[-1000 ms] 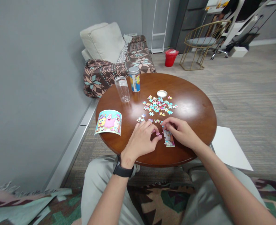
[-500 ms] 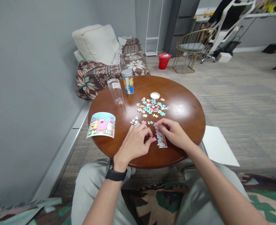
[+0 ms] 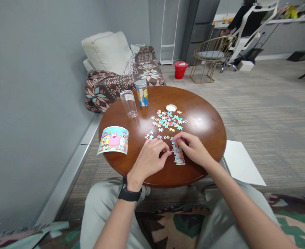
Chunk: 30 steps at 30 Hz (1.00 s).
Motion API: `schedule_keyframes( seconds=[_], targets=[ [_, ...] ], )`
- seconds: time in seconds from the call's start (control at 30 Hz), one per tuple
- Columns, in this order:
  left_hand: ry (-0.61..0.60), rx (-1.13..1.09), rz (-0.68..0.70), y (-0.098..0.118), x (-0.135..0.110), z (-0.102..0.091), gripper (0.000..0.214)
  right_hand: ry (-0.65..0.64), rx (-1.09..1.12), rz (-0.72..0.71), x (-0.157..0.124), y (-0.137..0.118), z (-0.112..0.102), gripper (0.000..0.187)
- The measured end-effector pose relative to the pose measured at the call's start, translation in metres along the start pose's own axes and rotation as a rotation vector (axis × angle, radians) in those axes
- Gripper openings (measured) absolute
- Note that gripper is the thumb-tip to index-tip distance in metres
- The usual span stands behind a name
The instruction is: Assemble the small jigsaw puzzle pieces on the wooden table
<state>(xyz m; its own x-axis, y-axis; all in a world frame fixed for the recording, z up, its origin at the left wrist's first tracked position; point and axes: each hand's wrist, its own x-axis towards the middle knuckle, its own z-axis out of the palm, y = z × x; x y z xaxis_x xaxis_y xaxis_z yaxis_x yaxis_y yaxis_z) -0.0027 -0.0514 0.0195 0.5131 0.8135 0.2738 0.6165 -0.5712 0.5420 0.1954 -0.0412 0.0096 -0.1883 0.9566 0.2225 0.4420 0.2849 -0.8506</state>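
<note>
My left hand (image 3: 154, 154) pinches a small pink jigsaw puzzle piece (image 3: 171, 151) between thumb and forefinger, at the left edge of a narrow joined strip of puzzle (image 3: 178, 157). Over the top of that strip rests my right hand (image 3: 191, 147), its fingers curled; they hide part of the strip, and whether they grip anything does not show. Loose puzzle pieces (image 3: 168, 120) lie in a heap beyond both hands, with a few more just past my left fingertips. A curled picture sheet (image 3: 113, 140) of cartoon figures lies at the table's left edge.
On the round wooden table (image 3: 204, 110) stand a clear plastic cylinder (image 3: 129, 104) and a printed can (image 3: 142, 93); a round metal lid (image 3: 171, 108) lies behind the heap. A covered couch (image 3: 126, 86) is beyond. At the back right, a person sits in an office chair (image 3: 246, 31).
My left hand has turned the pink piece so it shows more edge-on, close against the strip. My right hand has hardly moved. The whole view has shifted slightly.
</note>
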Motion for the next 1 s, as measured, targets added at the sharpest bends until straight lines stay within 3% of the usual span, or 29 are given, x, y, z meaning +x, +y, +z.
schedule_keyframes(
  seconds=[0.23, 0.3, 0.43, 0.63, 0.83, 0.9, 1.0],
  targets=[
    [0.353, 0.013, -0.27, -0.001, -0.001, -0.005, 0.015, 0.078, 0.013, 0.055, 0.002, 0.009, 0.002, 0.022],
    [0.401, 0.006, -0.354, -0.002, -0.005, -0.009, 0.014, 0.079, 0.035, 0.075, 0.004, 0.012, 0.002, 0.023],
    [0.374, -0.043, -0.485, -0.01, -0.016, -0.019, 0.008, 0.081, 0.091, 0.101, 0.006, 0.015, 0.003, 0.025],
    [0.342, -0.036, -0.589, -0.019, -0.028, -0.026, 0.018, 0.155, 0.102, 0.084, 0.008, 0.015, 0.005, 0.025],
    [0.339, 0.156, -0.501, -0.022, -0.028, -0.016, 0.02, 0.526, -0.197, 0.04, 0.006, 0.015, 0.003, 0.023],
    [0.351, 0.212, -0.503, -0.02, -0.027, -0.014, 0.022, 0.552, -0.302, 0.044, 0.004, 0.017, 0.005, 0.025],
    [0.349, 0.244, -0.521, -0.016, -0.024, -0.012, 0.021, 0.482, -0.406, 0.052, 0.003, 0.019, 0.01, 0.027]
  ],
)
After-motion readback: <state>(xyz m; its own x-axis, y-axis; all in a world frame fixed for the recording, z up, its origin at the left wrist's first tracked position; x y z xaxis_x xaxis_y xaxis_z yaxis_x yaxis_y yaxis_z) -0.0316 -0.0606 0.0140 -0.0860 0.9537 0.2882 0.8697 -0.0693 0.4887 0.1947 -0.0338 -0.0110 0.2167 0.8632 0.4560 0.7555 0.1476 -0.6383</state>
